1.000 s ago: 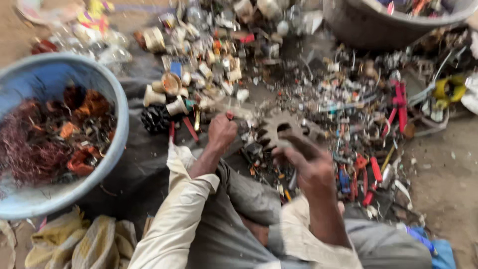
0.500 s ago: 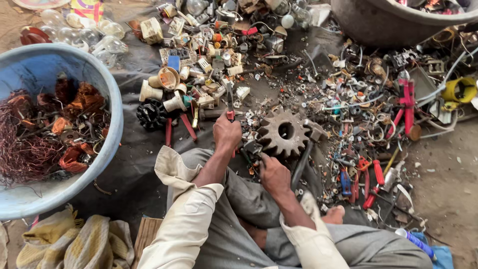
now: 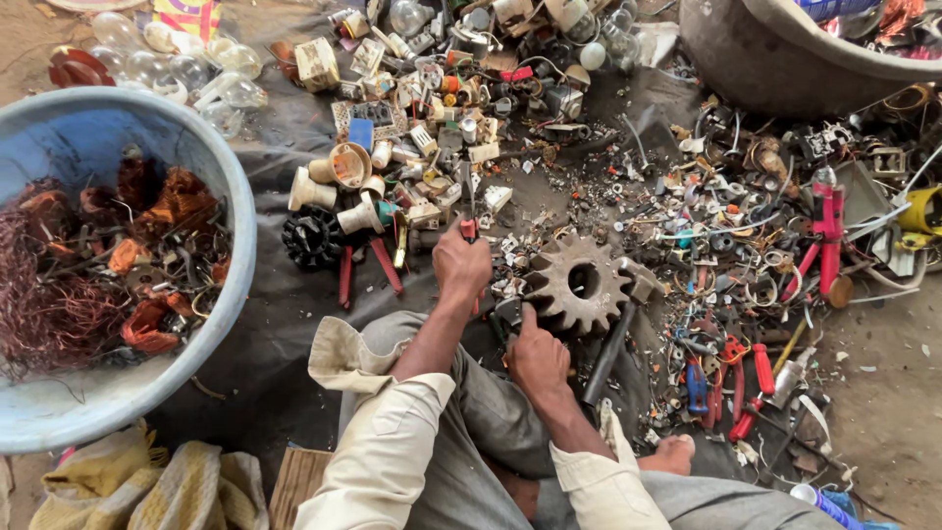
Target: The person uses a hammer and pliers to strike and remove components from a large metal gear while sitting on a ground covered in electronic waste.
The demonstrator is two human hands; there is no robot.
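Gripping a red-handled tool (image 3: 469, 224), the left hand (image 3: 461, 263) sits left of the rusty gear (image 3: 579, 285); the right hand (image 3: 537, 355), nearer below it, grips something hidden.

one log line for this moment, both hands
left hand: shut on red-handled tool | right hand: beside rusty gear, grip unclear | blue basin: copper wire

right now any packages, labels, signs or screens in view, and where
Printed wrapper: top left edge beside the clear bulbs, flat, yellow with red and blue patches.
Small carton: upper left of the scrap pile, boxy, cream and worn.
No signs or screens show.
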